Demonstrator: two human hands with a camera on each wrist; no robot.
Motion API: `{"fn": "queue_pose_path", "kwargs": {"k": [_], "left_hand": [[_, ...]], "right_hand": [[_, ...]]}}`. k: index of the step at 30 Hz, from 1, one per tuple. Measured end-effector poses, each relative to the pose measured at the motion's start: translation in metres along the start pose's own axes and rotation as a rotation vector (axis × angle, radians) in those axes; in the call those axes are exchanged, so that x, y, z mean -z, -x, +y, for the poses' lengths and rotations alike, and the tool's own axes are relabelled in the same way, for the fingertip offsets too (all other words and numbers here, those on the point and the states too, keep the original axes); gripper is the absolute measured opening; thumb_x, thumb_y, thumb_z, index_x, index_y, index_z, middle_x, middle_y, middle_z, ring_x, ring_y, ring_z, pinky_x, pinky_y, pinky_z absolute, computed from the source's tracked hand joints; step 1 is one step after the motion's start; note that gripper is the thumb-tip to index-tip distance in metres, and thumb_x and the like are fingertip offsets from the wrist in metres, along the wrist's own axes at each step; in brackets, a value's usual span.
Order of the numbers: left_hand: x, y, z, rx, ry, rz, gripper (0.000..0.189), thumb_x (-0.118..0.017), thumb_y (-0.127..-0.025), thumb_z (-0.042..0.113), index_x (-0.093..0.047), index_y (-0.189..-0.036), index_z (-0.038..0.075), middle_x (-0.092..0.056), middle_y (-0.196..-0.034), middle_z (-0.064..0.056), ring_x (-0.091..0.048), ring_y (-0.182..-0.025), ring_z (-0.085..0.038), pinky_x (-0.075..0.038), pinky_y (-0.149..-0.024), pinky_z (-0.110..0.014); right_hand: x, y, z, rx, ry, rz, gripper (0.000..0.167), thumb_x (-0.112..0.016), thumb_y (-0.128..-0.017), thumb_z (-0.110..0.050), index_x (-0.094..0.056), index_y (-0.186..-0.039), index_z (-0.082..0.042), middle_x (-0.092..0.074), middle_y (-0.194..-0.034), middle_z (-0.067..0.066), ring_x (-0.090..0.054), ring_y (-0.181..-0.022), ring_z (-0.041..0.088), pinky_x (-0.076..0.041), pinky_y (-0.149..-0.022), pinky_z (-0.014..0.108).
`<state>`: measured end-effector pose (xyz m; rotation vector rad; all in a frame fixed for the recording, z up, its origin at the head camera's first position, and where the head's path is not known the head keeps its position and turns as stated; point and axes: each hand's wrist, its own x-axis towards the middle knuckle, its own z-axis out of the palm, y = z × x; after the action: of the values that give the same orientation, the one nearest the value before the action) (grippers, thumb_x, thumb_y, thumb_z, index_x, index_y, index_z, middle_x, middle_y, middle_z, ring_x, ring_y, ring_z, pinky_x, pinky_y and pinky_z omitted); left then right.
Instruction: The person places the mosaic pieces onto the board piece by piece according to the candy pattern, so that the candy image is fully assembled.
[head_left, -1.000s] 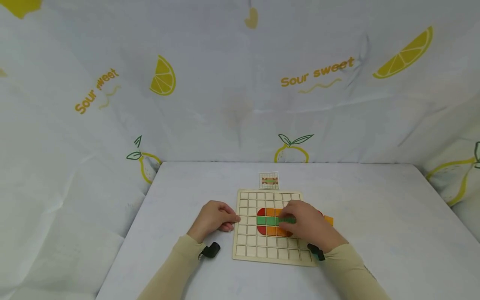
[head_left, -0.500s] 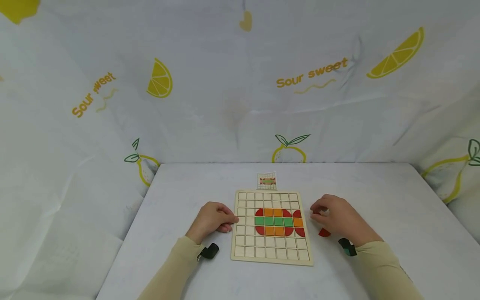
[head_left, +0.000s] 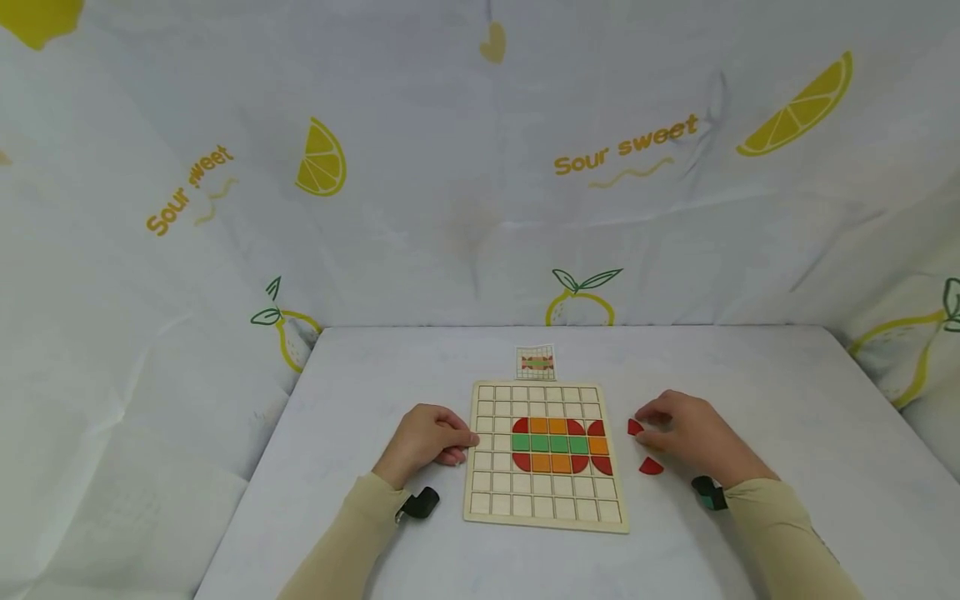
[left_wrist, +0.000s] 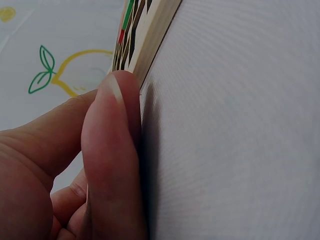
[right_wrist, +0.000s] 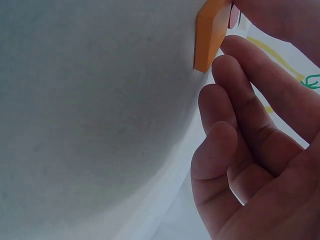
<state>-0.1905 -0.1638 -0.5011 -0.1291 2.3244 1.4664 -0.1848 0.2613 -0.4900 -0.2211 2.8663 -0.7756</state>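
Observation:
A pale wooden grid board [head_left: 495, 483] lies on the table, holding red, orange and green tiles in a pattern. My left hand [head_left: 426, 435] pinches its left edge between thumb and finger; the left wrist view shows the thumb [left_wrist: 110, 145] right at the board's side. Just right of the board is my right hand [head_left: 693, 433], thumb and forefinger apart. Between those fingertips in the head view shows a red piece [head_left: 635, 427]. Close by the right fingers sits an orange tile [right_wrist: 210, 35], hidden under the hand in the head view.
A second loose red piece [head_left: 651, 467] lies on the table near the right thumb. Beyond the board's far edge is a small pattern card [head_left: 536, 363]. Behind the white table [head_left: 375, 367] hangs a lemon-print cloth [head_left: 465, 183].
My right hand has left the board and moved right, then drawn back slightly, uncovering the tiles and loose red pieces. My left hand stays at the board's edge.

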Motion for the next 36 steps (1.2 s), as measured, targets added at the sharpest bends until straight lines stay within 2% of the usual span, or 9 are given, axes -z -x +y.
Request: {"fn": "queue_pose_path", "kwargs": {"k": [8,14,23,30,36], "left_hand": [[0.000,0.000,0.001,0.001,0.001,0.001,0.027,-0.095,-0.084,0.023,-0.077,-0.096,0.008,-0.077,-0.076,-0.005,-0.071,-0.061,-0.010,-0.063,-0.060,-0.022],[0.000,-0.001,0.000,-0.006,0.000,0.002,0.026,-0.095,-0.084,0.023,-0.077,-0.096,0.008,-0.077,-0.075,-0.005,-0.071,-0.061,-0.010,-0.062,-0.059,-0.022],[0.001,0.001,0.001,-0.003,0.005,0.004,0.026,-0.095,-0.084,0.022,-0.076,-0.095,0.008,-0.077,-0.075,-0.005,-0.071,-0.061,-0.010,-0.062,-0.059,-0.022],[0.002,0.003,0.001,-0.002,0.009,0.006,0.026,-0.095,-0.084,0.021,-0.076,-0.095,0.007,-0.077,-0.075,-0.005,-0.071,-0.061,-0.010,-0.062,-0.059,-0.022],[0.000,0.002,0.002,0.000,0.005,0.003,0.027,-0.095,-0.084,0.022,-0.076,-0.096,0.008,-0.077,-0.075,-0.005,-0.071,-0.061,-0.010,-0.062,-0.060,-0.022]], "right_hand": [[-0.002,-0.005,-0.001,0.025,0.009,0.008,0.023,-0.087,-0.090,-0.022,-0.081,-0.110,-0.012,-0.072,-0.105,0.001,-0.065,-0.102,0.023,-0.060,-0.093,0.049],[-0.001,-0.008,-0.004,-0.001,0.008,-0.009,0.022,-0.085,-0.091,-0.018,-0.080,-0.110,-0.008,-0.073,-0.107,0.005,-0.065,-0.101,0.026,-0.062,-0.091,0.051],[0.000,-0.010,-0.012,-0.018,-0.014,-0.016,0.025,-0.085,-0.092,-0.021,-0.079,-0.111,-0.008,-0.073,-0.109,0.006,-0.063,-0.101,0.026,-0.063,-0.087,0.045],[-0.008,-0.014,-0.043,-0.038,-0.046,0.015,0.026,-0.085,-0.093,-0.026,-0.080,-0.112,-0.008,-0.073,-0.110,0.008,-0.063,-0.102,0.027,-0.063,-0.088,0.046],[-0.024,-0.023,-0.076,-0.014,-0.077,0.021,0.021,-0.085,-0.094,-0.026,-0.081,-0.107,-0.011,-0.073,-0.108,0.006,-0.063,-0.100,0.025,-0.061,-0.092,0.049]]}}
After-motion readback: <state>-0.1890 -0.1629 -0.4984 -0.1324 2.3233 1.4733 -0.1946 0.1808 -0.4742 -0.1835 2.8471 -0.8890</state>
